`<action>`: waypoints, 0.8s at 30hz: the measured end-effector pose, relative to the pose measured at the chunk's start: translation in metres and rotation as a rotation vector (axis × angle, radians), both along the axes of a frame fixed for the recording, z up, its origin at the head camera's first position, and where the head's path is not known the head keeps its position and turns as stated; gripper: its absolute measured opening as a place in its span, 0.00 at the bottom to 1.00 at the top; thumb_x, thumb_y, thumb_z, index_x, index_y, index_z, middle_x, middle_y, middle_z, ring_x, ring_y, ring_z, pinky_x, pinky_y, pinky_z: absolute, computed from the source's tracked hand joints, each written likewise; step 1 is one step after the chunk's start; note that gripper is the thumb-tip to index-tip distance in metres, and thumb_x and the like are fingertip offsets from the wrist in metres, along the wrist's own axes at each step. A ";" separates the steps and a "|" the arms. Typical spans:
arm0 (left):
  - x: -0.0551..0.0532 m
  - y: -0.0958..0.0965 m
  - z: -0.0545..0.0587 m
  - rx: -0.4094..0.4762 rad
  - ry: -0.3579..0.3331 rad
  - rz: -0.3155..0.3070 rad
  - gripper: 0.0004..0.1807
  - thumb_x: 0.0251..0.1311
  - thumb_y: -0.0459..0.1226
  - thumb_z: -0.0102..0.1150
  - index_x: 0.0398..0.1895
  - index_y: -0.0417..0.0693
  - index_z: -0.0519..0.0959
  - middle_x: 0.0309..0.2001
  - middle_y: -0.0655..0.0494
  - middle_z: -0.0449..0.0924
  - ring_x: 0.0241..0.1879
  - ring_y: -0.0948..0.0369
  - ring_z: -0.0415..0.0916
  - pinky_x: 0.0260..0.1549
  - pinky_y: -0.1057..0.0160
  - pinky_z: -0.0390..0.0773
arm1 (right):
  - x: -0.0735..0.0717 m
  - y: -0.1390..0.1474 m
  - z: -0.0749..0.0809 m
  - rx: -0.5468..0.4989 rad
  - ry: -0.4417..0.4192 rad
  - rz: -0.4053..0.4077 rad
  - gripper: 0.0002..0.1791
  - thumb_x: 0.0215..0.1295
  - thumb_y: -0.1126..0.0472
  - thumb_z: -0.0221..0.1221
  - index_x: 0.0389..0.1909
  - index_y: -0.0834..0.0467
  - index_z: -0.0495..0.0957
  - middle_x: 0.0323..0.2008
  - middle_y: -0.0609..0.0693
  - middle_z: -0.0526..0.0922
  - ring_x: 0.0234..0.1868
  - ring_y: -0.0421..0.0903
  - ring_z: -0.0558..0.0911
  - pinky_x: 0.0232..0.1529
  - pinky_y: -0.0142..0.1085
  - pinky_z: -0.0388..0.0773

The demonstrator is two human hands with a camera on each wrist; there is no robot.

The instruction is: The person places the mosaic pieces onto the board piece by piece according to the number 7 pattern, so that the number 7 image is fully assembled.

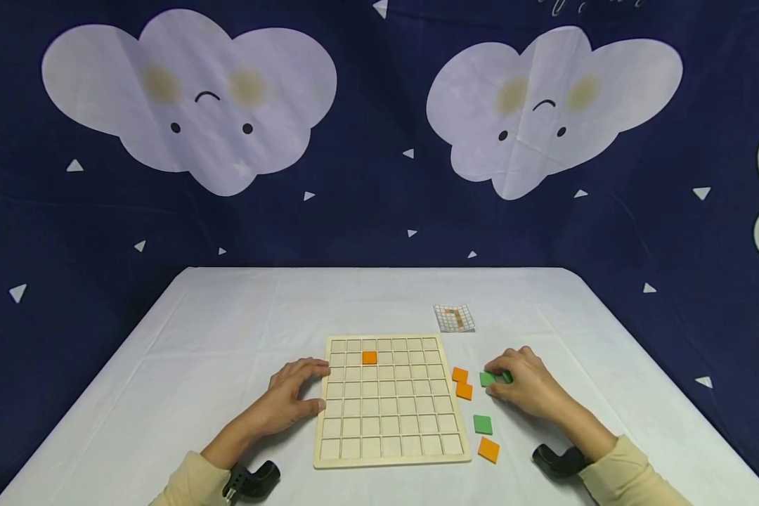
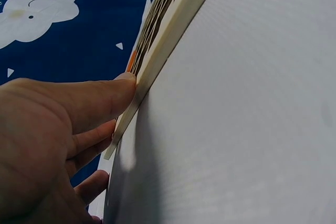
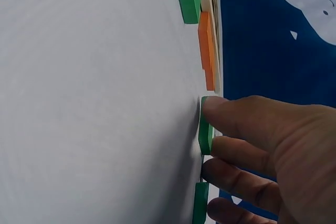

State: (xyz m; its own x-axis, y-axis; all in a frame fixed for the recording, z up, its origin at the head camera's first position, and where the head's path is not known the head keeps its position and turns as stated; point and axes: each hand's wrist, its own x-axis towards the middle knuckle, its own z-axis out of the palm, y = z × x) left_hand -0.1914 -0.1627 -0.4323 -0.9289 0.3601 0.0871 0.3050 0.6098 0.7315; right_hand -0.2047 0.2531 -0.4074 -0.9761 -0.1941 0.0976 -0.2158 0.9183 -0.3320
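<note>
One green tile (image 1: 487, 379) is pinched by your right hand (image 1: 530, 383), the nearer one, lower right of the frame; the board (image 1: 392, 461) lies to its left, your loosely spread left hand (image 1: 287, 395) touching the board's left edge, gripping nothing.

And rn, no legible txt: pale script lettering (image 1: 558, 7) up top on dark-blue backdrop (image 1: 367, 225), cut off by pic edge; L wrist cam, same backdrop, script slanted, unreadable.

The grid board (image 1: 388, 406) looks matt wood, the tiles (image 1: 488, 450) smooth, the backdrop (image 1: 367, 218) cloth.
</note>
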 end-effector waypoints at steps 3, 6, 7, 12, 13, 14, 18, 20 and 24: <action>0.000 0.000 0.000 -0.002 -0.001 -0.001 0.26 0.51 0.38 0.67 0.56 0.48 0.74 0.63 0.55 0.68 0.68 0.48 0.55 0.62 0.41 0.44 | 0.000 0.001 -0.001 0.002 0.006 0.003 0.15 0.48 0.56 0.69 0.39 0.53 0.84 0.36 0.44 0.79 0.40 0.44 0.68 0.39 0.37 0.63; 0.000 0.000 0.000 -0.004 -0.004 -0.002 0.26 0.51 0.39 0.67 0.56 0.48 0.74 0.64 0.55 0.68 0.68 0.48 0.55 0.62 0.41 0.44 | 0.000 0.002 -0.001 0.004 0.017 0.008 0.14 0.48 0.57 0.69 0.38 0.53 0.84 0.35 0.44 0.79 0.39 0.44 0.68 0.39 0.38 0.62; 0.000 0.000 0.000 -0.004 -0.006 -0.001 0.26 0.51 0.39 0.67 0.56 0.48 0.74 0.64 0.55 0.68 0.68 0.48 0.55 0.62 0.41 0.44 | 0.000 0.003 -0.001 0.002 0.021 0.011 0.14 0.48 0.57 0.69 0.38 0.53 0.84 0.35 0.44 0.79 0.39 0.44 0.68 0.39 0.38 0.62; 0.000 0.000 0.002 0.000 -0.010 0.000 0.27 0.51 0.38 0.66 0.56 0.48 0.74 0.64 0.54 0.68 0.68 0.48 0.54 0.63 0.41 0.43 | 0.000 0.004 -0.001 -0.001 0.039 0.018 0.13 0.48 0.57 0.69 0.37 0.53 0.84 0.34 0.44 0.79 0.39 0.44 0.68 0.39 0.38 0.62; 0.000 0.000 0.002 0.000 -0.010 0.001 0.27 0.51 0.38 0.66 0.56 0.48 0.74 0.64 0.54 0.68 0.68 0.48 0.54 0.63 0.41 0.43 | 0.000 0.004 -0.001 -0.002 0.041 0.019 0.13 0.48 0.58 0.69 0.37 0.53 0.84 0.34 0.44 0.79 0.39 0.44 0.68 0.39 0.38 0.63; 0.000 0.000 0.002 -0.002 -0.009 0.001 0.27 0.51 0.38 0.66 0.56 0.48 0.74 0.64 0.54 0.68 0.68 0.48 0.54 0.63 0.41 0.43 | 0.000 0.004 -0.001 -0.003 0.043 0.019 0.13 0.48 0.58 0.69 0.37 0.53 0.84 0.34 0.44 0.79 0.39 0.44 0.68 0.39 0.38 0.62; 0.001 0.000 0.002 -0.002 -0.003 0.001 0.26 0.51 0.38 0.66 0.56 0.48 0.74 0.64 0.54 0.68 0.68 0.48 0.55 0.62 0.42 0.44 | 0.000 0.004 -0.002 -0.006 0.046 0.018 0.12 0.48 0.58 0.68 0.36 0.53 0.84 0.33 0.43 0.79 0.38 0.43 0.68 0.39 0.38 0.62; 0.001 0.000 0.002 0.000 -0.002 0.000 0.26 0.51 0.38 0.67 0.56 0.48 0.74 0.64 0.54 0.68 0.68 0.48 0.54 0.62 0.42 0.45 | 0.001 0.004 -0.002 -0.007 0.049 0.019 0.11 0.48 0.59 0.68 0.35 0.53 0.84 0.32 0.42 0.78 0.38 0.43 0.67 0.39 0.38 0.62; 0.001 0.000 0.001 0.004 -0.005 -0.002 0.26 0.51 0.38 0.67 0.56 0.48 0.74 0.64 0.54 0.68 0.68 0.48 0.54 0.62 0.41 0.44 | 0.001 0.004 -0.002 -0.008 0.055 0.022 0.10 0.47 0.59 0.68 0.34 0.53 0.84 0.31 0.42 0.78 0.37 0.42 0.67 0.38 0.37 0.62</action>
